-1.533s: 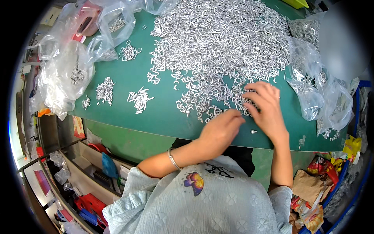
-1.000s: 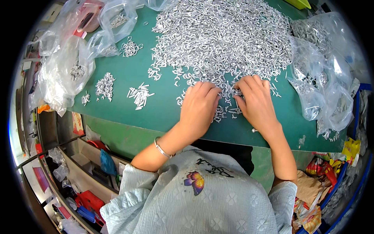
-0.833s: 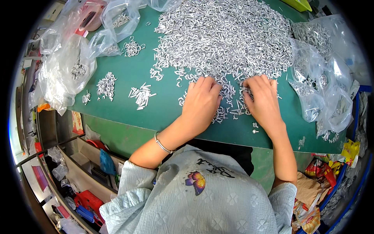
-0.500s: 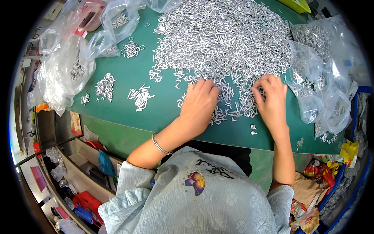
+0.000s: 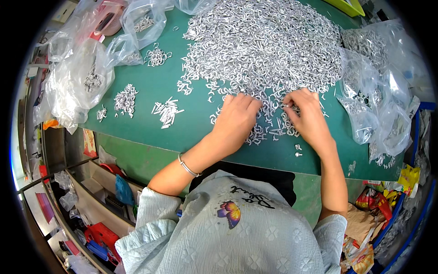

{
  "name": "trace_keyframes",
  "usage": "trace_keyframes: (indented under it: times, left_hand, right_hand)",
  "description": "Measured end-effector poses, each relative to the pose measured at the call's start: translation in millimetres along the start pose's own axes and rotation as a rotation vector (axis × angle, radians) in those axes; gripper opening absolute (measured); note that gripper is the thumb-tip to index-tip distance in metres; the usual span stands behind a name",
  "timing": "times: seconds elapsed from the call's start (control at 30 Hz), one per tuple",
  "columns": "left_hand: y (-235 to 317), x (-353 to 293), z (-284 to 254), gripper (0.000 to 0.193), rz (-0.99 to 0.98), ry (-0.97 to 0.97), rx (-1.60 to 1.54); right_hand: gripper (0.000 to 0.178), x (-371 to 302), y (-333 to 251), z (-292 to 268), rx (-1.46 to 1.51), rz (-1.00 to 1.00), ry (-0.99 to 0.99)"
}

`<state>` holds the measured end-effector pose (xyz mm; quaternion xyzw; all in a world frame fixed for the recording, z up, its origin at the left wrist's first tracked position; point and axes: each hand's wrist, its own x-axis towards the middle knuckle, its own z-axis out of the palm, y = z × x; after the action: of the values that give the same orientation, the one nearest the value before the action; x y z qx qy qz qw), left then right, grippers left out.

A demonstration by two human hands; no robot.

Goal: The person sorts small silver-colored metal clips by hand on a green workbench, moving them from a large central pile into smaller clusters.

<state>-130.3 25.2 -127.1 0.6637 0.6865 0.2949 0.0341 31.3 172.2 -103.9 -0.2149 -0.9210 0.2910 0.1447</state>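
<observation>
A broad heap of small silver metal pieces [image 5: 260,45], many of them curved like hooks, covers the far middle of the green table. At its near edge my left hand [image 5: 235,119] rests with fingers curled down among loose pieces; its fingertips are hidden. To the right, my right hand [image 5: 309,116] is bent over the same strip of pieces, thumb and forefinger drawn together. What either hand holds is too small or too covered to make out. Two small silver fittings [image 5: 298,150] lie apart, nearer me than the right hand.
On the left are separate little piles of short rods [image 5: 167,113], hook-like pieces [image 5: 125,100] and rings [image 5: 157,56]. Clear plastic bags [image 5: 75,91] lie beyond them, with a pink basket [image 5: 109,20]. More filled bags [image 5: 372,105] stand at the right. Open drawers [image 5: 100,196] sit below left.
My right hand has moved a little to the left, closer to my left hand, uncovering some pieces on its right. My left hand has shifted only slightly.
</observation>
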Motion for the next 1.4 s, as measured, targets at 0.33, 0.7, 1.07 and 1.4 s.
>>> trace_keyframes:
  times: [0.33,0.7,1.07,1.4]
  left_hand:
    - [22.0,10.4,-6.3,0.025,-0.099,0.097,-0.32]
    - [89.2,-1.9,49.7,0.035,0.13,-0.17,-0.435]
    - [34.9,-60.1,-7.6,0.032,-0.191,0.053,-0.162]
    - [-4.9,-46.5,-27.3,0.03,-0.331,0.067,-0.056]
  right_hand:
    - [0.014,-53.9,11.3,-54.2,0.242,0.256,0.072]
    - [0.014,-101.9,18.5,-55.4,-0.056,0.32,0.011]
    - [0.018,-108.7,-6.4,-1.1,-0.265,-0.1,0.181]
    - [0.023,-32.1,-44.6,11.7,0.015,-0.053,0.16]
